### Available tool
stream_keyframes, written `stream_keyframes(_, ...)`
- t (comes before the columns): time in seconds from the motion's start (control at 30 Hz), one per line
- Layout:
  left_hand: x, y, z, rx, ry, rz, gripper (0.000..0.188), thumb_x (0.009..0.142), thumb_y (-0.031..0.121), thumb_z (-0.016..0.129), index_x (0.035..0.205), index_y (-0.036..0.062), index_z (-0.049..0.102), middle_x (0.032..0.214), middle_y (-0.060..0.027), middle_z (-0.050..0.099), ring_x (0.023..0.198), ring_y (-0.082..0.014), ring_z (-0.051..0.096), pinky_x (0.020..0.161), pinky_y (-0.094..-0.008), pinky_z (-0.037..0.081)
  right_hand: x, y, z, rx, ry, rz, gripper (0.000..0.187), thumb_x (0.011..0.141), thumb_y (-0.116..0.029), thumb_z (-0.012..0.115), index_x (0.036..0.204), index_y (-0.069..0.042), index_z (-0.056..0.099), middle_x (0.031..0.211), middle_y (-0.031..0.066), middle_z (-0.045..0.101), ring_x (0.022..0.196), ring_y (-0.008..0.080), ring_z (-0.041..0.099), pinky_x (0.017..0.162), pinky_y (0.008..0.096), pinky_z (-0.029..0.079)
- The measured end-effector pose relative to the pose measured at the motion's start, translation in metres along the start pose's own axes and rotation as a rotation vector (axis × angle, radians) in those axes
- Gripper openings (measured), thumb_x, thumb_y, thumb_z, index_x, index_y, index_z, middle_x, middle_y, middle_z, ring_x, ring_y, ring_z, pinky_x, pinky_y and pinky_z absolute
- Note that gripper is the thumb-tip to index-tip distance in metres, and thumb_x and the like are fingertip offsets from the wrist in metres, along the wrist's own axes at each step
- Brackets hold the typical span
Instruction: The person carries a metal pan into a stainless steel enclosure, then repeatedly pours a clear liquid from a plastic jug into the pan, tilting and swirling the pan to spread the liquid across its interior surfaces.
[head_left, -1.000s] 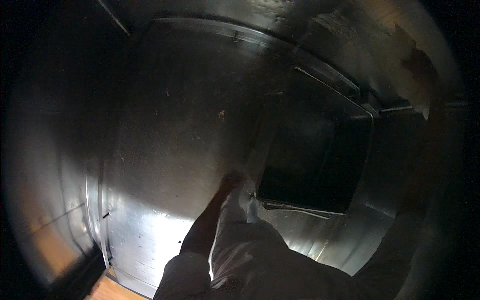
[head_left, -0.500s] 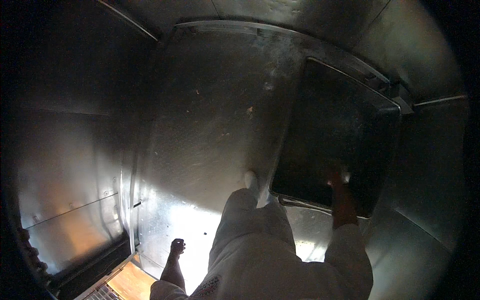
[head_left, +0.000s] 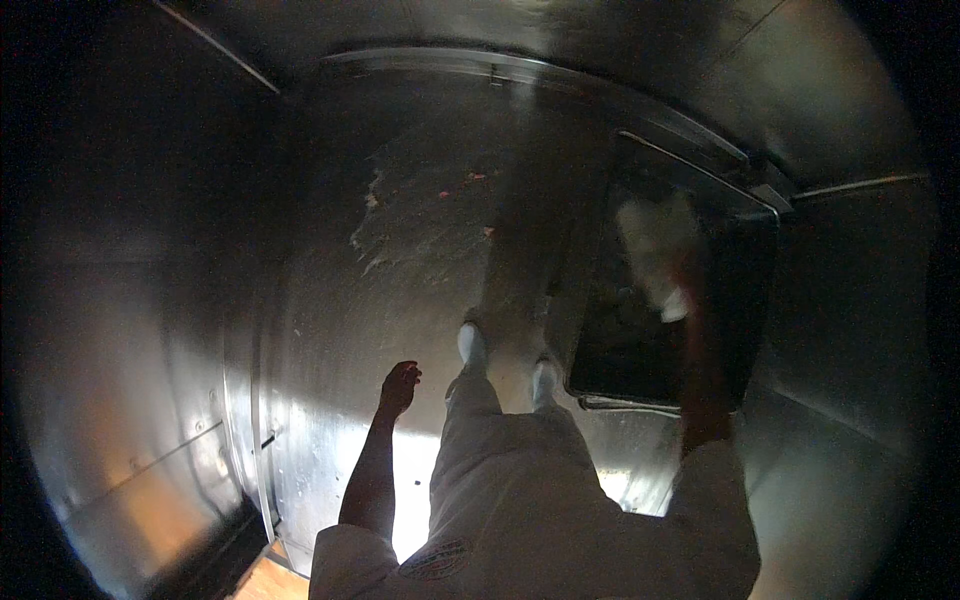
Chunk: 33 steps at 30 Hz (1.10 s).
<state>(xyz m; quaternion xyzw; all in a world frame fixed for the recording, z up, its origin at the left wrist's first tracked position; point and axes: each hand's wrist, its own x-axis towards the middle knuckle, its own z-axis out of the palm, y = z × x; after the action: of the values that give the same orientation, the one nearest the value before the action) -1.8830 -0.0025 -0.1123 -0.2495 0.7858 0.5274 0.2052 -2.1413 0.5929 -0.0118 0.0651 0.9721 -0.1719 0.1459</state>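
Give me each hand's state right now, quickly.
Left hand: loosely open, nothing visible in it.
Right hand: closed on a pale cloth; blur hides the exact grip.

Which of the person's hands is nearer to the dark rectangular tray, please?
Right. The right hand appears over the dark rectangular tray, with a pale, blurred item; the left hand is farther off, to the tray's left, beyond the legs.

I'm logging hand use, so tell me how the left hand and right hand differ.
The left hand looks empty and partly curled; the right hand holds a pale cloth-like thing. The left hand shows over the metal floor, the right over the dark container. The left hand is fairly sharp, the right blurred. Both forearms are bare.
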Motion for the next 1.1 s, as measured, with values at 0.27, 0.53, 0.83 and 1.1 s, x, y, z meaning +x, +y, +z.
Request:
stream_keyframes(0.27,0.026,-0.061,-0.066,-0.044,0.057,-0.192,0.032,0.094,0.031,0.053,0.113,0.0055,0.058,0.092,-0.0074,0.065,0.079,-0.0145,0.062,0.067,-0.0299,0.051,0.089,-0.042,-0.181,-0.394,0.272,-0.074,0.050,0.082,-0.027,0.068,0.125,-0.006,0.055,0.116,0.0139,0.060,0.107,0.0255,0.056,0.093,0.0399,0.044)
stream_keyframes(0.53,0.016,-0.033,-0.074,-0.114,0.007,-0.285,0.032,0.094,0.033,0.055,0.111,0.0063,0.059,0.088,-0.0058,0.066,0.075,-0.0138,0.061,0.064,-0.0286,0.048,0.017,0.201,-0.002,-0.444,-0.081,0.318,0.050,0.081,-0.027,0.069,0.123,-0.005,0.056,0.114,0.0136,0.061,0.105,0.0249,0.057,0.091,0.0397,0.045)
stream_keyframes(0.83,-0.013,-0.001,-0.160,0.331,-0.060,-0.214,0.031,0.095,0.028,0.052,0.111,0.0028,0.057,0.090,-0.0076,0.067,0.080,-0.0163,0.064,0.075,-0.0307,0.051,-0.119,0.131,0.214,0.117,-0.289,0.574,0.040,0.079,-0.026,0.070,0.113,-0.006,0.061,0.106,0.0125,0.063,0.098,0.0239,0.059,0.085,0.0397,0.047)
stream_keyframes(1.1,0.074,0.067,-0.132,0.352,-0.204,-0.012,0.030,0.095,0.026,0.052,0.112,0.0023,0.057,0.093,-0.0085,0.066,0.082,-0.0164,0.063,0.077,-0.0314,0.050,-0.156,0.016,0.212,0.975,0.015,0.541,0.032,0.078,-0.025,0.070,0.104,-0.006,0.065,0.099,0.0116,0.064,0.092,0.0229,0.060,0.080,0.0398,0.048)
